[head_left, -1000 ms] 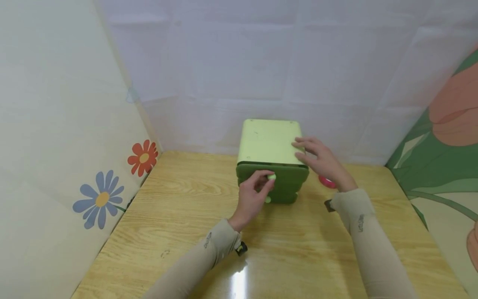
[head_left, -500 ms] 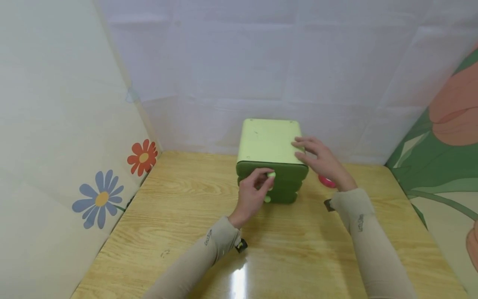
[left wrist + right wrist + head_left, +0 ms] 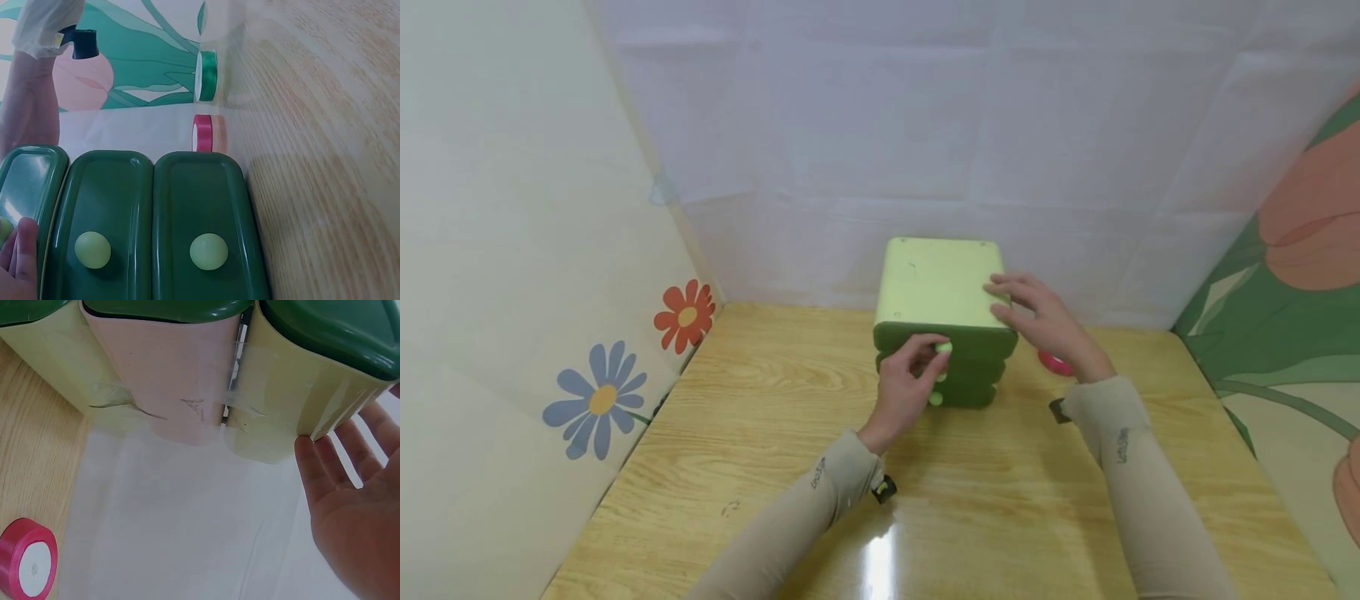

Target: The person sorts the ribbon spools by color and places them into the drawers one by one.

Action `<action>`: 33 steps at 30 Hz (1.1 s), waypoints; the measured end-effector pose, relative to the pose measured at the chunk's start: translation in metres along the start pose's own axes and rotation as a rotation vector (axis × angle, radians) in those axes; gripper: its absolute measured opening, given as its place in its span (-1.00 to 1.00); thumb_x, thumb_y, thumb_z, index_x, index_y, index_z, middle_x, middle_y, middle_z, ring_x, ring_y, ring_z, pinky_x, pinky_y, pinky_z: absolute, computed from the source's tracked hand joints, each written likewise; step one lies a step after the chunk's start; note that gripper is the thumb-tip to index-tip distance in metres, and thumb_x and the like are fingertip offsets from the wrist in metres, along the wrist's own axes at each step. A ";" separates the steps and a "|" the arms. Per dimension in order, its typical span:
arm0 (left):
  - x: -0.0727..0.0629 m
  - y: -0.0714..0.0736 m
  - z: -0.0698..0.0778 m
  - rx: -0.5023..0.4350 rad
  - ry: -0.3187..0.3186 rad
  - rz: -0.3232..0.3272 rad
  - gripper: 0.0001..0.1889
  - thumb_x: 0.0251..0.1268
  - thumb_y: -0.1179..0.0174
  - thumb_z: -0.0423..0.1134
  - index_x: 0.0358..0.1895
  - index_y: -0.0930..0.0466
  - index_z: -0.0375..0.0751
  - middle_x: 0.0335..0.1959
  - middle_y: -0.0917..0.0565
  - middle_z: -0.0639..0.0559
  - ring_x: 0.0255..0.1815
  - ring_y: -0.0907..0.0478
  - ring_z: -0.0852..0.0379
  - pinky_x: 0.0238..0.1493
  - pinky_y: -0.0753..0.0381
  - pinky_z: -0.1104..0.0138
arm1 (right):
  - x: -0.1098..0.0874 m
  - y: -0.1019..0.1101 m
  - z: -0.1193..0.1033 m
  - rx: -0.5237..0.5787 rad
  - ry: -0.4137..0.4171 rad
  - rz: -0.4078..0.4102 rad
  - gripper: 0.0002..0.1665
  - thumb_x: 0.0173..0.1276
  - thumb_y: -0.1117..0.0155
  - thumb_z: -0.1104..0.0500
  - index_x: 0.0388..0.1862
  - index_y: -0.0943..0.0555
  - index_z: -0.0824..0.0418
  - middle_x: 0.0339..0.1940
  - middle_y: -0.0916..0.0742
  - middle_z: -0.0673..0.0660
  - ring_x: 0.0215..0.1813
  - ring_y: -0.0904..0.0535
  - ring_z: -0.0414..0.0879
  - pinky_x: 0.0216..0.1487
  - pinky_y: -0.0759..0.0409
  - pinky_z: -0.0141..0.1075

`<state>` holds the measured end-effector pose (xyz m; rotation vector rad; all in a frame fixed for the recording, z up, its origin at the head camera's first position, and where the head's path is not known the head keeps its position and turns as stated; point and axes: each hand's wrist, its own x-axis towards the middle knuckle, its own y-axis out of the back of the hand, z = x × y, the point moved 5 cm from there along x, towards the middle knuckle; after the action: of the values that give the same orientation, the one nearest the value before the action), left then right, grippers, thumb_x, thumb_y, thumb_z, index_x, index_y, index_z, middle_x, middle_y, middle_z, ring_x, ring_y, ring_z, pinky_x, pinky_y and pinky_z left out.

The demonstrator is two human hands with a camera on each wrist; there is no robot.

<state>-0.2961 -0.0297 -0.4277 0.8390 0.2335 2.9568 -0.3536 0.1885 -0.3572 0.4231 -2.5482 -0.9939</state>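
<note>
Green drawer cabinet (image 3: 940,279) stands on the desk (image 3: 775,425), its front facing the person. The left hand (image 3: 901,396) pinches the knob (image 3: 945,347) of the top drawer (image 3: 988,342), apparently to control its slide; the right hand (image 3: 1047,322) lies unclenched against the cabinet's upper right edge, likely bracing it.

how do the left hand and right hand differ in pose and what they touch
The left hand is at the front of the green cabinet, while the right hand is at its right edge. The left hand pinches the top knob with curled fingers; the right hand lays fairly straight, spread fingers against the cabinet. Both hands are bare and come out of beige sleeves.
</note>
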 end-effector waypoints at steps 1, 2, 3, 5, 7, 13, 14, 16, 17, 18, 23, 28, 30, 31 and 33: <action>0.000 0.000 0.000 0.003 0.004 0.002 -0.80 0.48 -0.28 -0.27 0.08 -0.66 -0.12 -0.23 -0.77 -0.14 -0.24 -0.73 0.05 -0.16 -0.78 0.32 | 0.000 0.000 0.000 -0.002 0.001 -0.002 -0.40 0.61 -0.17 -0.09 0.51 -0.46 0.11 0.63 -0.36 0.16 0.58 -0.29 0.26 0.54 -0.27 0.31; 0.000 0.000 -0.001 0.002 0.009 0.002 -0.80 0.47 -0.28 -0.28 0.08 -0.66 -0.13 -0.23 -0.77 -0.15 -0.24 -0.74 0.02 -0.15 -0.78 0.32 | 0.000 0.000 0.000 0.000 0.001 -0.002 -0.40 0.61 -0.17 -0.09 0.50 -0.46 0.11 0.63 -0.37 0.15 0.58 -0.29 0.25 0.54 -0.27 0.30; 0.000 -0.001 -0.001 0.003 0.014 0.004 -0.80 0.47 -0.29 -0.30 0.08 -0.66 -0.15 -0.23 -0.77 -0.17 -0.24 -0.74 -0.01 -0.15 -0.78 0.31 | 0.000 0.000 0.000 -0.003 0.003 -0.004 -0.40 0.61 -0.17 -0.10 0.50 -0.46 0.11 0.63 -0.37 0.15 0.58 -0.29 0.25 0.54 -0.27 0.31; 0.000 -0.001 -0.002 0.005 0.019 0.005 -0.79 0.46 -0.29 -0.32 0.08 -0.65 -0.18 -0.23 -0.77 -0.19 -0.23 -0.74 -0.05 -0.14 -0.79 0.31 | 0.000 0.000 0.000 -0.003 0.004 -0.007 -0.40 0.62 -0.16 -0.10 0.51 -0.46 0.11 0.63 -0.36 0.16 0.59 -0.28 0.25 0.54 -0.26 0.31; 0.001 -0.002 -0.003 0.003 0.017 0.001 -0.79 0.46 -0.28 -0.34 0.09 -0.65 -0.19 -0.23 -0.77 -0.20 -0.23 -0.75 -0.06 -0.14 -0.79 0.30 | 0.000 0.000 0.001 -0.001 0.002 -0.007 -0.40 0.62 -0.16 -0.10 0.51 -0.45 0.10 0.63 -0.36 0.15 0.59 -0.28 0.25 0.55 -0.26 0.30; 0.002 -0.001 -0.001 0.010 -0.013 -0.011 -0.80 0.49 -0.27 -0.26 0.09 -0.65 -0.12 -0.24 -0.77 -0.13 -0.23 -0.74 0.04 -0.13 -0.79 0.33 | 0.000 0.000 0.001 0.000 -0.001 -0.007 -0.39 0.62 -0.16 -0.10 0.52 -0.45 0.11 0.63 -0.35 0.15 0.59 -0.28 0.26 0.54 -0.27 0.31; 0.002 0.000 0.000 0.009 -0.018 -0.012 -0.80 0.50 -0.27 -0.24 0.09 -0.65 -0.11 -0.24 -0.77 -0.12 -0.23 -0.74 0.06 -0.13 -0.79 0.33 | -0.001 0.000 0.000 -0.002 0.001 -0.007 -0.39 0.62 -0.16 -0.10 0.52 -0.45 0.11 0.63 -0.35 0.16 0.59 -0.28 0.26 0.54 -0.27 0.31; 0.002 0.000 0.000 0.006 -0.029 -0.014 -0.80 0.50 -0.27 -0.22 0.09 -0.65 -0.09 -0.25 -0.77 -0.11 -0.24 -0.74 0.09 -0.13 -0.79 0.32 | -0.001 0.000 0.000 -0.004 0.003 -0.006 -0.40 0.62 -0.16 -0.09 0.52 -0.45 0.11 0.63 -0.36 0.16 0.59 -0.28 0.26 0.54 -0.27 0.31; 0.002 0.000 0.000 0.006 -0.033 -0.015 -0.80 0.51 -0.26 -0.21 0.09 -0.65 -0.08 -0.25 -0.77 -0.10 -0.24 -0.74 0.10 -0.13 -0.79 0.32 | -0.001 0.000 0.000 -0.007 0.003 -0.006 -0.40 0.62 -0.16 -0.09 0.52 -0.45 0.10 0.63 -0.36 0.16 0.59 -0.29 0.26 0.54 -0.27 0.31; 0.002 0.000 0.000 0.005 -0.036 -0.016 -0.80 0.51 -0.26 -0.20 0.09 -0.66 -0.08 -0.26 -0.77 -0.10 -0.24 -0.74 0.10 -0.14 -0.79 0.32 | 0.000 0.000 0.000 -0.009 0.004 -0.008 -0.40 0.62 -0.16 -0.10 0.52 -0.45 0.10 0.63 -0.35 0.16 0.59 -0.28 0.26 0.54 -0.26 0.31; 0.002 0.000 0.001 0.008 -0.035 -0.018 -0.80 0.51 -0.26 -0.19 0.09 -0.66 -0.06 -0.25 -0.78 -0.10 -0.24 -0.74 0.10 -0.12 -0.79 0.33 | 0.000 0.000 0.002 -0.004 -0.002 -0.008 -0.40 0.62 -0.15 -0.11 0.52 -0.44 0.08 0.64 -0.34 0.14 0.59 -0.27 0.26 0.54 -0.25 0.32; 0.002 0.000 0.000 0.003 -0.026 -0.013 -0.79 0.50 -0.27 -0.22 0.10 -0.65 -0.09 -0.23 -0.78 -0.11 -0.23 -0.74 0.04 -0.12 -0.79 0.32 | -0.001 0.000 0.000 0.001 -0.003 -0.008 -0.40 0.62 -0.15 -0.10 0.52 -0.45 0.09 0.64 -0.35 0.15 0.59 -0.27 0.26 0.54 -0.24 0.34; 0.001 0.000 0.000 0.003 -0.023 -0.011 -0.79 0.50 -0.27 -0.22 0.11 -0.66 -0.10 -0.22 -0.78 -0.11 -0.23 -0.74 0.01 -0.13 -0.79 0.31 | -0.001 0.000 0.000 0.000 -0.002 -0.009 -0.40 0.62 -0.15 -0.10 0.52 -0.45 0.09 0.64 -0.35 0.15 0.59 -0.28 0.27 0.54 -0.25 0.33; 0.001 -0.001 -0.001 0.004 -0.024 -0.012 -0.79 0.50 -0.26 -0.22 0.11 -0.66 -0.10 -0.22 -0.78 -0.10 -0.23 -0.74 0.01 -0.14 -0.79 0.31 | -0.001 0.000 -0.001 -0.001 -0.002 -0.008 -0.40 0.62 -0.15 -0.10 0.52 -0.45 0.10 0.64 -0.35 0.15 0.59 -0.28 0.27 0.54 -0.25 0.32; 0.001 -0.001 -0.001 0.005 -0.024 -0.017 -0.78 0.51 -0.26 -0.21 0.12 -0.66 -0.09 -0.21 -0.78 -0.09 -0.23 -0.75 0.01 -0.15 -0.79 0.31 | -0.001 0.000 0.000 -0.002 0.000 -0.008 -0.40 0.62 -0.15 -0.09 0.52 -0.45 0.10 0.63 -0.35 0.15 0.59 -0.28 0.26 0.55 -0.26 0.31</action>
<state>-0.2974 -0.0291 -0.4288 0.8673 0.2452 2.9297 -0.3524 0.1888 -0.3572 0.4327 -2.5467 -0.9990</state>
